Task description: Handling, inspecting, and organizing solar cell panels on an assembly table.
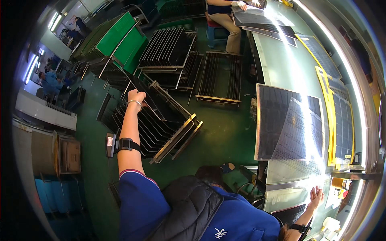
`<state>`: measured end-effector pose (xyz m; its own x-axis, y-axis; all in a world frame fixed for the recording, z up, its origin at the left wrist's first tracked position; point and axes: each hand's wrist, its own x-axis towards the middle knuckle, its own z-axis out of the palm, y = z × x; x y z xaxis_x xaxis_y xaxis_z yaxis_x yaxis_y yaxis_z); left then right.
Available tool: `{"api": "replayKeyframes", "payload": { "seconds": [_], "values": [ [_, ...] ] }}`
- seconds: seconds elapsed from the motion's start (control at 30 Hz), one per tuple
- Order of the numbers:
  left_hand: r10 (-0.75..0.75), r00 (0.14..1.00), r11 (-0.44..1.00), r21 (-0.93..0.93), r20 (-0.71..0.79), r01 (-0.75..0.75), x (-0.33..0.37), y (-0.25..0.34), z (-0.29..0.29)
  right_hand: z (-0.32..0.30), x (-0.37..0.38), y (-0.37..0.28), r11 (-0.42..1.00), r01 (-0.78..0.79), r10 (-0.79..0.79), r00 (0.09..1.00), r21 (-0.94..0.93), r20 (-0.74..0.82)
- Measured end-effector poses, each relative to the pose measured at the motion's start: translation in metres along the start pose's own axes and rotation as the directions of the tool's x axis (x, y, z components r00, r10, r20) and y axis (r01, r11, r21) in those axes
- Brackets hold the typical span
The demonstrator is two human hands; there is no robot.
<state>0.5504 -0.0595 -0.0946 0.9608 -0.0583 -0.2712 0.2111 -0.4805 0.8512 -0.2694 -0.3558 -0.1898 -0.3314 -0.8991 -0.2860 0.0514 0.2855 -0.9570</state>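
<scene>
My left hand [136, 97], a bracelet at its wrist, reaches out to the wire rack [161, 154] on the floor. Its fingers are closed on the edge of a dark flat panel [155, 103] that stands slanted among the rack's wires. Over the bench at the lower right is my right hand [317, 197], fingers loosely apart and nothing visible in them. Nearest to it lies a see-through patterned sheet [295, 168]. This sheet partly covers a dark rectangular panel [268, 120] with a light border.
More wire racks [219, 76] stand on the green floor, one stack holding green boards [120, 38]. A seated person [227, 20] with gloved hands handles dark sheets at the bench's far end. Yellow strips [330, 116] and a bright tube lamp [360, 104] line the bench's right side.
</scene>
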Motion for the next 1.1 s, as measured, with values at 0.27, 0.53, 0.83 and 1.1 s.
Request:
{"api": "replayKeyframes", "payload": {
  "seconds": [0.27, 0.53, 0.83, 1.1],
  "values": [
    [-0.099, 0.995, 0.995, -0.011, 0.022, 0.099, 0.044, -0.002, 0.003, 0.012, -0.01, -0.008, 1.0, 0.009, -0.009, 0.999, 0.012, -0.032],
    [-0.237, 0.934, 0.97, 0.005, 0.266, 0.245, 0.074, -0.01, -0.002, 0.002, -0.011, -0.007, 1.0, 0.001, -0.002, 0.999, -0.017, -0.043],
    [0.863, 0.292, 0.395, -0.19, 0.412, -0.899, -0.172, 0.021, 0.174, -0.005, -0.042, 0.027, 0.951, -0.175, 0.165, 0.984, 0.255, 0.062],
    [0.237, -0.715, -0.212, -0.683, 0.658, -0.699, -0.46, -0.036, 0.206, -0.039, -0.263, -0.036, 0.724, -0.006, 0.145, 0.979, 0.69, -0.144]
  ]
}}
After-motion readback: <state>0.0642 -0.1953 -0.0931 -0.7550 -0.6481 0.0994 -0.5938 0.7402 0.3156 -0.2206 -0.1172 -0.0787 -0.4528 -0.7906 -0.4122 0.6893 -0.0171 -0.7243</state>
